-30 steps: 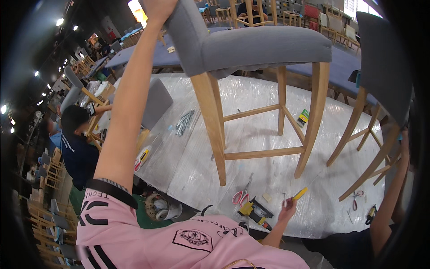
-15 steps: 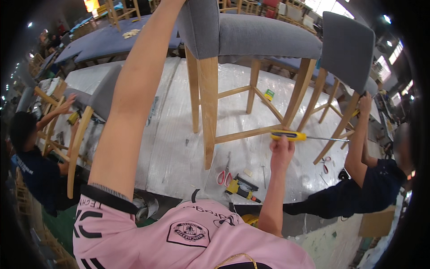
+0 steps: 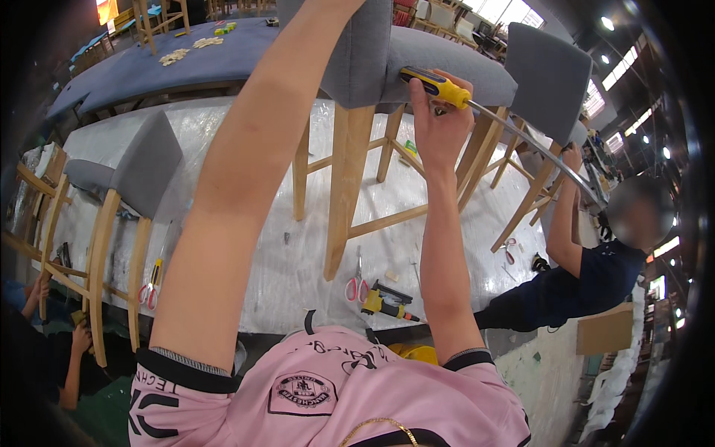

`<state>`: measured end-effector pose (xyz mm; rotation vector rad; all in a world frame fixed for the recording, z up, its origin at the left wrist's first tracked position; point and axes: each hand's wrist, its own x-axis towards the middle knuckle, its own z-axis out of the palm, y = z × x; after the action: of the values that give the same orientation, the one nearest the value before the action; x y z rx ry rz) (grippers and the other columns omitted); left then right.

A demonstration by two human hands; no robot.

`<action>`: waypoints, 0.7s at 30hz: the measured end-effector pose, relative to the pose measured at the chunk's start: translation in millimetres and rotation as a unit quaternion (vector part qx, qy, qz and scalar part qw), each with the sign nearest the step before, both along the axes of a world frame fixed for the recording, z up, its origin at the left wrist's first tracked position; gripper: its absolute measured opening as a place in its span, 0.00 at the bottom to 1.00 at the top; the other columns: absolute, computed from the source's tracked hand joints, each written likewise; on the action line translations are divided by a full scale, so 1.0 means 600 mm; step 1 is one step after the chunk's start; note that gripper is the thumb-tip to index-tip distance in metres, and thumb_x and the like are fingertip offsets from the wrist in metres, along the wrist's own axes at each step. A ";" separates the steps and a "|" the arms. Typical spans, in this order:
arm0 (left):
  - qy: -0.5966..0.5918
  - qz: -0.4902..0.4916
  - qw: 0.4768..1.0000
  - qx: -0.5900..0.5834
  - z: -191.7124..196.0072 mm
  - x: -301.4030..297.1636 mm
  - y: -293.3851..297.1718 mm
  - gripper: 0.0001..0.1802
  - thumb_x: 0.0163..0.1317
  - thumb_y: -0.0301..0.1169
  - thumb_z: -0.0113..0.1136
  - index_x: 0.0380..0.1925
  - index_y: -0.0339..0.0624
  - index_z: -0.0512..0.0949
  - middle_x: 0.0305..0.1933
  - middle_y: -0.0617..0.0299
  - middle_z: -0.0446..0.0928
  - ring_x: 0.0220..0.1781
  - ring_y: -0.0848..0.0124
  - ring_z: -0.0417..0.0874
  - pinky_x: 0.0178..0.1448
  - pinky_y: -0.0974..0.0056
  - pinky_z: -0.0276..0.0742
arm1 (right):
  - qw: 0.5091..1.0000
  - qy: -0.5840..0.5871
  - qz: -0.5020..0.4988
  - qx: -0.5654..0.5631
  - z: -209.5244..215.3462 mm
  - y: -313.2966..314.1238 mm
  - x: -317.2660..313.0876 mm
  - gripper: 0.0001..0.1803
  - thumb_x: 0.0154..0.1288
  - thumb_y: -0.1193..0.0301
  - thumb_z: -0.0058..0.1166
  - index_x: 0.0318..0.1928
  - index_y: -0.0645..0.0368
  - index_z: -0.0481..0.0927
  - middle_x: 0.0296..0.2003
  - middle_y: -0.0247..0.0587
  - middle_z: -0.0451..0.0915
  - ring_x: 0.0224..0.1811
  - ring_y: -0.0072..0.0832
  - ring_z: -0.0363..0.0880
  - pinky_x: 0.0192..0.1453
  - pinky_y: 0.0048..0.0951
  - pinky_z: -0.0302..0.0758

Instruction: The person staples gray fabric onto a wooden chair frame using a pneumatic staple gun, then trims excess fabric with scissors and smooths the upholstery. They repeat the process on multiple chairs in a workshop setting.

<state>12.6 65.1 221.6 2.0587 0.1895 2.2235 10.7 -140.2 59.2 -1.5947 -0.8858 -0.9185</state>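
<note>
My right hand (image 3: 444, 130) is closed round the yellow and dark handle of a screwdriver (image 3: 532, 141), whose long metal shaft points right and downward. The hand is raised in front of the seat of a grey upholstered chair (image 3: 477, 63) with pale wooden legs, which stands upright on the table. My left arm (image 3: 249, 160) reaches up across the chair's back. The left hand lies beyond the upper edge, so its fingers and what they touch are hidden.
Red-handled scissors (image 3: 357, 287) and a yellow and black air stapler (image 3: 389, 304) lie on the film-covered table (image 3: 290, 294). A co-worker (image 3: 588, 261) at right handles another grey chair (image 3: 547, 82). At left another person's hands are near a tilted chair (image 3: 145, 167).
My right hand has lifted the screwdriver from low beside the chair legs up to the seat. My left arm has shifted right in view. The left chair now leans differently, its worker lower.
</note>
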 end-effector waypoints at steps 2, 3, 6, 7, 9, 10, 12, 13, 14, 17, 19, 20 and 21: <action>-0.018 0.017 1.000 0.002 -0.005 0.003 0.000 0.37 0.46 0.29 0.73 0.63 0.49 0.79 0.80 0.36 0.54 0.76 0.33 0.61 0.75 0.37 0.67 | 1.000 -0.004 0.004 0.004 0.017 0.008 -0.007 0.16 0.65 0.75 0.71 0.51 0.62 0.82 0.48 0.40 0.83 0.48 0.28 0.84 0.56 0.29 0.80; -0.029 0.028 0.999 0.002 -0.002 0.004 0.003 0.37 0.46 0.28 0.73 0.63 0.49 0.78 0.80 0.36 0.53 0.76 0.33 0.61 0.74 0.37 0.67 | 0.998 -0.002 -0.001 0.066 0.022 0.004 -0.019 0.17 0.65 0.74 0.72 0.51 0.63 0.82 0.46 0.39 0.83 0.47 0.27 0.84 0.56 0.30 0.80; -0.024 0.012 1.000 0.014 0.002 0.003 0.002 0.36 0.48 0.28 0.71 0.63 0.51 0.78 0.81 0.36 0.52 0.76 0.32 0.61 0.74 0.37 0.67 | 0.981 -0.031 0.055 0.185 0.017 0.015 0.003 0.18 0.65 0.68 0.73 0.51 0.60 0.83 0.45 0.39 0.85 0.48 0.24 0.83 0.56 0.31 0.78; -0.037 0.025 0.999 0.016 0.003 0.009 0.008 0.35 0.48 0.28 0.70 0.62 0.51 0.78 0.81 0.36 0.53 0.76 0.32 0.61 0.74 0.37 0.67 | 0.996 -0.073 -0.051 0.013 0.018 0.013 0.008 0.17 0.66 0.67 0.73 0.50 0.60 0.84 0.45 0.39 0.85 0.48 0.24 0.83 0.55 0.31 0.79; -0.061 0.041 0.997 0.020 0.003 0.022 0.015 0.34 0.49 0.28 0.69 0.61 0.52 0.79 0.81 0.36 0.53 0.76 0.31 0.61 0.73 0.36 0.67 | 0.999 -0.006 -0.031 -0.012 0.028 0.014 0.002 0.18 0.66 0.69 0.73 0.50 0.63 0.82 0.46 0.41 0.84 0.47 0.25 0.84 0.54 0.28 0.80; -0.048 0.029 0.998 0.016 -0.005 0.028 0.014 0.33 0.50 0.27 0.69 0.61 0.52 0.80 0.80 0.36 0.53 0.76 0.31 0.62 0.73 0.36 0.67 | 0.999 0.028 -0.020 -0.023 0.031 0.014 -0.003 0.18 0.66 0.70 0.73 0.50 0.65 0.81 0.47 0.42 0.83 0.46 0.25 0.84 0.54 0.27 0.80; -0.036 0.022 0.999 0.006 -0.006 0.029 0.016 0.31 0.51 0.27 0.67 0.59 0.53 0.81 0.80 0.35 0.54 0.74 0.30 0.63 0.73 0.34 0.67 | 0.997 -0.016 -0.022 0.067 0.040 0.008 -0.015 0.18 0.66 0.69 0.73 0.50 0.64 0.81 0.46 0.41 0.84 0.46 0.26 0.85 0.54 0.28 0.81; -0.044 0.018 0.999 0.009 -0.003 0.029 0.019 0.30 0.51 0.27 0.67 0.59 0.52 0.81 0.80 0.35 0.54 0.74 0.29 0.63 0.72 0.34 0.67 | 0.992 -0.025 0.022 0.124 0.045 0.014 -0.024 0.17 0.66 0.69 0.73 0.49 0.64 0.82 0.45 0.40 0.84 0.46 0.26 0.85 0.54 0.28 0.80; -0.048 0.009 0.999 0.014 -0.003 0.029 0.015 0.30 0.51 0.27 0.67 0.59 0.52 0.81 0.80 0.35 0.54 0.74 0.29 0.63 0.72 0.34 0.67 | 0.981 -0.031 0.062 0.181 0.044 0.013 -0.032 0.17 0.66 0.69 0.73 0.49 0.63 0.82 0.45 0.40 0.84 0.46 0.26 0.85 0.54 0.28 0.80; -0.069 0.012 0.997 0.025 0.000 0.025 0.019 0.28 0.52 0.28 0.67 0.57 0.51 0.82 0.80 0.35 0.54 0.73 0.29 0.64 0.72 0.33 0.68 | 0.996 -0.040 -0.032 -0.073 0.025 0.031 -0.005 0.15 0.64 0.73 0.73 0.49 0.61 0.84 0.45 0.40 0.85 0.46 0.26 0.85 0.52 0.28 0.80; -0.072 0.010 0.997 0.027 -0.001 0.026 0.020 0.27 0.52 0.28 0.67 0.56 0.51 0.83 0.80 0.35 0.54 0.73 0.29 0.64 0.72 0.34 0.68 | 1.000 -0.008 0.001 -0.013 0.024 0.033 -0.007 0.15 0.64 0.72 0.72 0.49 0.61 0.84 0.45 0.40 0.85 0.45 0.26 0.85 0.52 0.28 0.80; -0.067 0.009 0.997 0.024 -0.005 0.027 0.019 0.27 0.52 0.28 0.67 0.56 0.51 0.83 0.80 0.35 0.54 0.74 0.29 0.64 0.72 0.34 0.68 | 0.999 -0.035 0.020 0.036 0.023 0.025 -0.009 0.15 0.64 0.72 0.72 0.49 0.61 0.84 0.45 0.41 0.85 0.45 0.26 0.85 0.52 0.28 0.80; -0.062 0.007 0.998 0.021 -0.007 0.028 0.019 0.26 0.52 0.28 0.68 0.55 0.51 0.83 0.80 0.35 0.54 0.74 0.30 0.63 0.72 0.34 0.68 | 0.994 -0.060 0.038 0.085 0.022 0.022 -0.008 0.15 0.64 0.71 0.73 0.49 0.60 0.84 0.44 0.41 0.86 0.45 0.26 0.85 0.51 0.27 0.80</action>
<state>29.6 76.6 217.2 1.9371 0.1493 2.3727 5.8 -127.1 72.6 -1.3625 -0.9199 -1.0172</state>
